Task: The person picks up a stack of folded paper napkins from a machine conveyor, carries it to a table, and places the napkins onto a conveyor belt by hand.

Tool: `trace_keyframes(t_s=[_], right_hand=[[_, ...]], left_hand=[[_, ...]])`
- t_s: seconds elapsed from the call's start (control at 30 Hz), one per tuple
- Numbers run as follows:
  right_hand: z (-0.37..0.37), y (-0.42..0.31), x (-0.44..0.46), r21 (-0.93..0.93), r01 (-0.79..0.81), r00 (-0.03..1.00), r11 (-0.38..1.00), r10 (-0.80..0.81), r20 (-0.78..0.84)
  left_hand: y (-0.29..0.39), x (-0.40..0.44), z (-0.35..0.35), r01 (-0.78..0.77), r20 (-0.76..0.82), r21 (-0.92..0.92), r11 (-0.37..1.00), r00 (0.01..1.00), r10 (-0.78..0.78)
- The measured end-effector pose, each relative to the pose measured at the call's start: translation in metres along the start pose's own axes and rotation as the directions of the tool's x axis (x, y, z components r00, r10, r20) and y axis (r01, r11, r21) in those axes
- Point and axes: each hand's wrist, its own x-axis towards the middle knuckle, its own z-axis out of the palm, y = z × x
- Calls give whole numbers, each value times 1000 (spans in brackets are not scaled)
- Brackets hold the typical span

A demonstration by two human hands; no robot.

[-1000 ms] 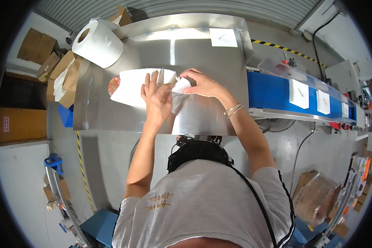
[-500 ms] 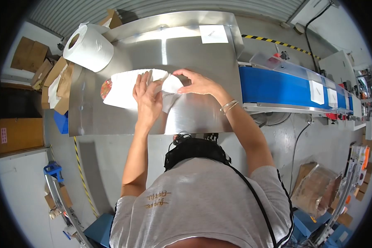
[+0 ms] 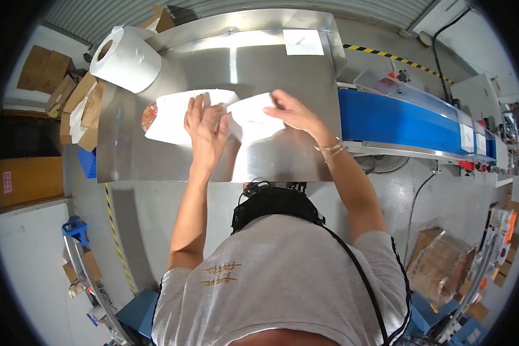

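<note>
On the steel table point(image 3: 127, 161) lies a fanned stack of white sheets point(image 3: 173, 118), with a round red patterned piece point(image 3: 149, 117) at its left end. My left hand point(image 3: 206, 130) rests on the stack's right part, fingers spread. My right hand point(image 3: 297, 115) pinches the right edge of a single white sheet point(image 3: 255, 118), which carries small dark print and is apart from most of the stack. The sheet's left edge is beside my left fingertips.
A big white roll point(image 3: 130, 60) stands at the table's back left. One white sheet point(image 3: 304, 42) lies at the back right. To the right, a blue conveyor belt point(image 3: 392, 121) carries white sheets point(image 3: 467, 138). Cardboard boxes point(image 3: 86, 109) sit left of the table.
My right hand has drawn the sheet rightward off the stack, so it now lies flatter and more exposed. My left hand stays on the stack. The sheets on the belt have moved further right.
</note>
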Motion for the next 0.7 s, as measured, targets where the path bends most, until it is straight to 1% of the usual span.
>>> trace_keyframes(t_s=[0.03,0.1,0.17,0.2,0.23,0.3,0.37,0.43,0.47,0.5,0.53,0.57,0.6,0.63,0.67,0.7], right_hand=[[-11,9,-8,5,6,995,1000,-5,-99],[-38,21,-32,12,16,954,1000,-12,-300],[-70,7,-60,-38,-71,903,997,49,-426],[-87,5,-73,-182,-223,821,958,84,-565],[-105,4,-86,-292,-383,719,877,84,-690],[-161,38,-108,-448,-391,659,804,-96,-746],[-196,35,-132,-525,-456,616,718,-171,-769],[-222,38,-145,-568,-628,545,532,-219,-809],[-214,34,-142,-645,-671,518,365,-392,-760],[-205,24,-142,-676,-713,494,187,-550,-673],[-198,16,-138,-656,-754,473,10,-685,-554],[-189,10,-126,-759,-634,541,146,-617,-571],[-171,3,-110,-816,-501,611,289,-549,-570],[-147,-5,-95,-827,-360,680,432,-485,-550],[-108,-20,-76,-832,-252,773,494,-414,-480],[-76,-29,-61,-797,19,864,604,-411,-291]], left_hand=[[0,0,3,24,-40,-2,1000,999,-24],[-2,0,5,36,-50,27,999,998,-34],[-4,0,6,27,-40,48,998,999,-25],[-6,-1,6,15,-28,58,998,1000,-13],[-7,-2,5,3,-17,72,997,1000,-2],[-5,-1,5,6,-35,47,999,999,-4],[-7,-2,6,19,-48,11,1000,999,-18],[-7,-1,6,48,-53,-26,999,997,-49],[-6,0,6,61,-56,-31,998,996,-62],[-6,0,6,72,-57,-37,997,996,-74],[-5,0,7,80,-63,-29,996,995,-82],[-5,0,7,76,-71,-21,997,994,-77],[-5,0,7,69,-74,-16,998,995,-70],[-5,0,8,59,-73,-13,998,996,-59],[-6,0,8,46,-76,-29,999,996,-48],[-6,0,8,44,-59,-26,999,997,-45]])
